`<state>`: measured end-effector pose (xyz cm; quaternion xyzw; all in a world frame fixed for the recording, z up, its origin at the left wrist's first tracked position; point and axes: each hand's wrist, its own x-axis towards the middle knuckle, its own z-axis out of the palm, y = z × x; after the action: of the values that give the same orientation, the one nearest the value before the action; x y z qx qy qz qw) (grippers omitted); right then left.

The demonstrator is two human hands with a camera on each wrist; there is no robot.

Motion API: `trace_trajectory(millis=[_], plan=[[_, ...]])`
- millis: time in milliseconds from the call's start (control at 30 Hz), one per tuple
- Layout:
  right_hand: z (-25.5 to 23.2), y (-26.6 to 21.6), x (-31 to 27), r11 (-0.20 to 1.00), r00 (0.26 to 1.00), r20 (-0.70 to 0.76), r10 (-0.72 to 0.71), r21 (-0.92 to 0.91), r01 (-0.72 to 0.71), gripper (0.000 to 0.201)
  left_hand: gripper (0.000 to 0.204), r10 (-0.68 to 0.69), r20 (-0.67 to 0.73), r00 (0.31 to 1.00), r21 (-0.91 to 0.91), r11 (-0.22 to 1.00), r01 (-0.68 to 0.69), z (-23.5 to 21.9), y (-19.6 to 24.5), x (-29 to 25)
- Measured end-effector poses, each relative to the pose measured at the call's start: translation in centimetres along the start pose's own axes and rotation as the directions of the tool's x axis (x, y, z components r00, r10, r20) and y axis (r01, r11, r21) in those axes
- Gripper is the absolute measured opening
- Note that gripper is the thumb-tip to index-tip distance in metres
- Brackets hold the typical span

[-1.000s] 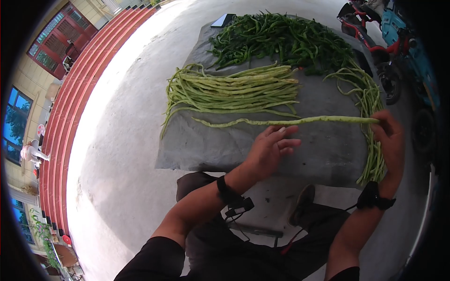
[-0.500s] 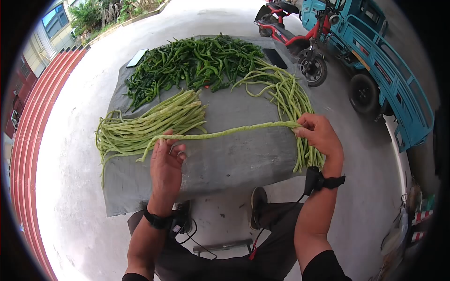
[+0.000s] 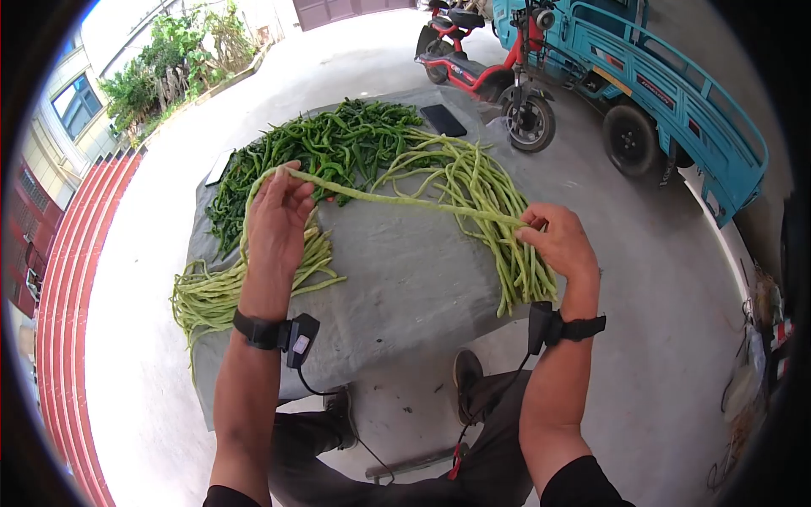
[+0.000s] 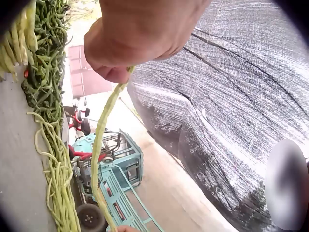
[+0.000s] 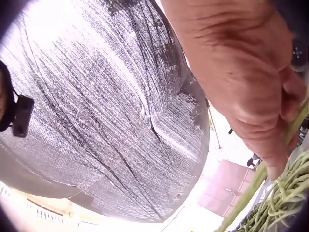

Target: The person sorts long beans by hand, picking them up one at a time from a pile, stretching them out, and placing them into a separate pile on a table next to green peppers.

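A long green bean [image 3: 397, 199] is stretched between my two hands above the grey cloth [image 3: 380, 296]. My left hand [image 3: 277, 224] pinches it toward the left end, and its tail hangs down beside the wrist. The other end is gripped between thumb and fingers of my right hand [image 3: 564, 243]. Under the right hand lies a loose bunch of long beans [image 3: 486, 190]. A second, straighter bundle of long beans [image 3: 207, 296] is partly hidden behind my left forearm. In the left wrist view the bean [image 4: 98, 140] runs down from the curled fingers.
Green peppers [image 3: 338, 139] are heaped along the cloth's far side. A dark phone [image 3: 443, 120] lies at the far right, a pale flat object [image 3: 219, 167] at the left. Beyond stand a red scooter [image 3: 481, 76] and a blue cargo tricycle [image 3: 676, 101]. Red steps [image 3: 76, 313] run along the left.
My left hand, fingers spread below the bean a second ago, has taken hold of it and raised its left part off the cloth. The right hand keeps its grip. The head view has turned right.
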<state>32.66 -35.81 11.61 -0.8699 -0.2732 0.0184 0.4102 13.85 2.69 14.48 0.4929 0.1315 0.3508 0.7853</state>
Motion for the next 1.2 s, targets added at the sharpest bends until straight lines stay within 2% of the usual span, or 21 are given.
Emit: trace_trajectory(millis=[67,100,133,233,267,300,367,500,633,800,933,1067,1200], plan=[[-0.8,0.7,-0.2,0.999,0.999,-0.024,0.031,-0.019,-0.032,0.027,0.030,-0.054,0.127,0.990,-0.001,0.999,0.054,3.3,0.2,6.1],[-1.2,1.0,-0.3,0.998,0.998,-0.034,0.045,-0.029,-0.046,0.027,0.029,-0.020,0.115,0.993,0.018,1.000,0.018,6.5,0.7,7.7],[-1.4,1.3,-0.3,0.997,0.997,-0.046,0.056,-0.040,-0.058,0.028,0.029,0.014,0.102,0.995,0.037,0.999,-0.018,10.1,0.9,8.2],[-1.7,2.7,-0.3,0.993,0.994,-0.074,0.086,-0.069,-0.091,0.028,0.052,-0.059,0.294,0.954,0.098,0.995,0.031,14.8,-0.5,9.0],[-1.4,3.8,0.0,0.992,0.993,-0.078,0.093,-0.078,-0.099,0.028,0.059,-0.144,0.301,0.942,0.274,0.960,0.059,15.0,-2.9,8.8],[-1.2,5.2,0.1,0.990,0.992,-0.081,0.102,-0.086,-0.109,0.028,0.067,-0.231,0.293,0.928,0.443,0.893,0.083,14.4,-6.3,8.5],[-0.3,7.5,0.6,0.984,0.991,-0.058,0.123,-0.119,-0.129,0.029,0.067,-0.306,0.277,0.911,0.532,0.838,0.119,12.5,-9.9,6.4],[0.2,9.5,0.7,0.981,0.991,-0.056,0.118,-0.151,-0.125,0.030,0.058,-0.431,0.232,0.872,0.526,0.810,0.261,9.8,-12.3,1.0],[0.4,9.6,0.5,0.978,0.986,-0.020,0.167,-0.125,-0.168,0.029,0.051,-0.514,0.216,0.830,0.523,0.779,0.346,7.6,-11.8,-2.0],[1.1,9.4,1.2,0.958,0.956,0.090,0.279,-0.094,-0.271,0.031,0.042,-0.547,0.244,0.801,0.507,0.776,0.375,5.0,-9.3,-5.0],[1.4,9.2,0.9,0.936,0.923,0.170,0.344,0.019,-0.352,0.032,0.036,-0.584,0.264,0.768,0.480,0.770,0.420,2.0,-7.7,-7.8],[1.4,9.7,1.1,0.929,0.918,0.215,0.333,0.089,-0.359,0.033,0.031,-0.592,0.204,0.780,0.457,0.762,0.458,-0.4,-6.9,-10.2],[1.3,9.4,0.6,0.918,0.906,0.216,0.365,0.076,-0.389,0.031,0.028,-0.576,0.178,0.798,0.406,0.782,0.473,-2.5,-5.9,-12.6]])
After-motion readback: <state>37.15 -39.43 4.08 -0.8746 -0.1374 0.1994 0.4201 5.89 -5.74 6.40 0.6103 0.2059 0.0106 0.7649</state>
